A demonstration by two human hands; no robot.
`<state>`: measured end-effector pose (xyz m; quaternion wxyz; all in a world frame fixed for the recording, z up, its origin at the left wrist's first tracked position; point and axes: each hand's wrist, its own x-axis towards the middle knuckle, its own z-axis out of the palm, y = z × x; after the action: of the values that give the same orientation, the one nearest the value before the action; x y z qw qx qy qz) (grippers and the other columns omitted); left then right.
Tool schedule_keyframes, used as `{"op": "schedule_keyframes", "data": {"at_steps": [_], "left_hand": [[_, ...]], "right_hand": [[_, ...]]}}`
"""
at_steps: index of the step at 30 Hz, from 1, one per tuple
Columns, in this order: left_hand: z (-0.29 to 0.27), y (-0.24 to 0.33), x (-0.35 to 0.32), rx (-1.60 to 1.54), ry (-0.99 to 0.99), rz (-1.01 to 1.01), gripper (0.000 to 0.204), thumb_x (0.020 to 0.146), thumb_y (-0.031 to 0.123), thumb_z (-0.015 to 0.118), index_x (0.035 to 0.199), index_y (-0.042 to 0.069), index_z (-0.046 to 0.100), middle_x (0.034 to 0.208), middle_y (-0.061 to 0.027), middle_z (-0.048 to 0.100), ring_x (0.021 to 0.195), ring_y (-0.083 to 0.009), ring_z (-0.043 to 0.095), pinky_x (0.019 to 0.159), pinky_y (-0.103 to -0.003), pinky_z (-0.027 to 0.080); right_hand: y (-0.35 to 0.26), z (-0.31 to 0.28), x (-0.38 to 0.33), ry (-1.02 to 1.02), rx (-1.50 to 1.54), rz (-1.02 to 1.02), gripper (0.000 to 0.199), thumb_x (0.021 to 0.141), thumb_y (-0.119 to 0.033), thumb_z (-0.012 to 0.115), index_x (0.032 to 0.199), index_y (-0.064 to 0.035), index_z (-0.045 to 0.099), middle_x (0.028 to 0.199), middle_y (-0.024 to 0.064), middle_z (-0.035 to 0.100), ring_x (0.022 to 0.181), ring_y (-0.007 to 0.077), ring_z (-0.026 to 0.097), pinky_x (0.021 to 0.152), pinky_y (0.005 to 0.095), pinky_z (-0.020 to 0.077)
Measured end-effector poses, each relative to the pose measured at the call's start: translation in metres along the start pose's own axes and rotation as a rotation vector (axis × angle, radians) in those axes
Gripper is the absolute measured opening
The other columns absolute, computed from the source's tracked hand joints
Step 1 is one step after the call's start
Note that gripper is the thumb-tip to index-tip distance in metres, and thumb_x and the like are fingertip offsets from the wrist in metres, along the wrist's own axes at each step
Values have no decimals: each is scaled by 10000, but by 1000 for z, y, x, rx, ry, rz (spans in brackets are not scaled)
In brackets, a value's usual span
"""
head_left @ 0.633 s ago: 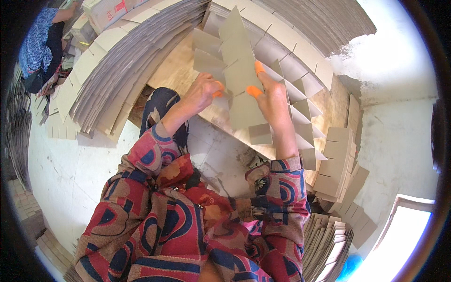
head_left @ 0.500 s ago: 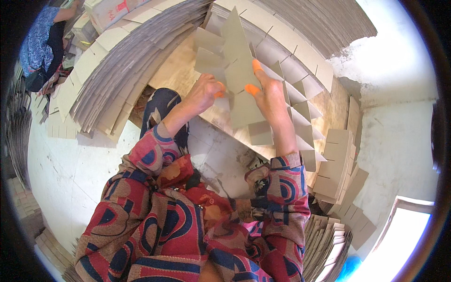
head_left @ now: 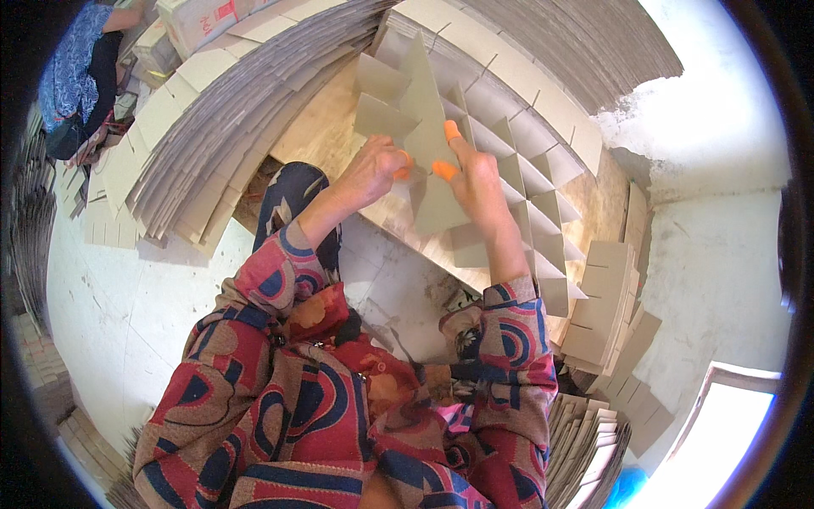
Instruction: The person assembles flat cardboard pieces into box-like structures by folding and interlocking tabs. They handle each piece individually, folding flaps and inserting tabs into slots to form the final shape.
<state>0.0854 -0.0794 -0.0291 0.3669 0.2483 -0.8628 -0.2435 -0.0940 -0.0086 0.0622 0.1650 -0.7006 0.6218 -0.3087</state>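
A grey-brown cardboard divider grid (head_left: 524, 174) stands on a wooden board (head_left: 348, 106), its slotted strips crossing into open cells. One long cardboard strip (head_left: 420, 93) rises at the grid's left side, slanting away from me. My right hand (head_left: 479, 187) grips this strip from the right, with orange covers on the thumb and a finger laid against its face. At the strip's left side, my left hand (head_left: 373, 174) is closed, its orange-covered fingertip pressed to the cardboard. Some of the left fingers are hidden behind the hand.
Tall stacks of slotted cardboard strips (head_left: 246, 119) stand on the left, with more (head_left: 534, 85) behind the grid. Further bundles (head_left: 598, 301) lean at the right, near a white wall (head_left: 712, 254). Another person (head_left: 76, 81) in blue sits at the far left, by a carton (head_left: 199, 21).
The held strip has come down lower between the crossing pieces, its far tip dropping. My right hand has shifted slightly left; my left hand has barely moved.
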Motion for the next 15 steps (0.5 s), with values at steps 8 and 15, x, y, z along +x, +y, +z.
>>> {"op": "schedule_keyframes", "data": {"at_steps": [8, 15], "left_hand": [[3, -3, 1, 17, -10, 56, 84, 705, 50, 687, 766, 47, 629, 696, -106, 595, 779, -312, 542, 750, -408, 408], [-3, -2, 4, 104, -77, 54, 276, 717, 83, 725, 966, 48, 611, 920, -119, 617, 933, -319, 550, 812, -429, 418]], "right_hand": [[11, 33, -6, -172, -115, 50, 334, 790, -20, 678, 1103, 53, 586, 910, 280, 617, 876, 433, 606, 698, 447, 493], [11, 10, 5, -230, -125, 130, 310, 814, -53, 648, 1112, 25, 615, 950, 232, 654, 849, 403, 631, 722, 448, 502]]}}
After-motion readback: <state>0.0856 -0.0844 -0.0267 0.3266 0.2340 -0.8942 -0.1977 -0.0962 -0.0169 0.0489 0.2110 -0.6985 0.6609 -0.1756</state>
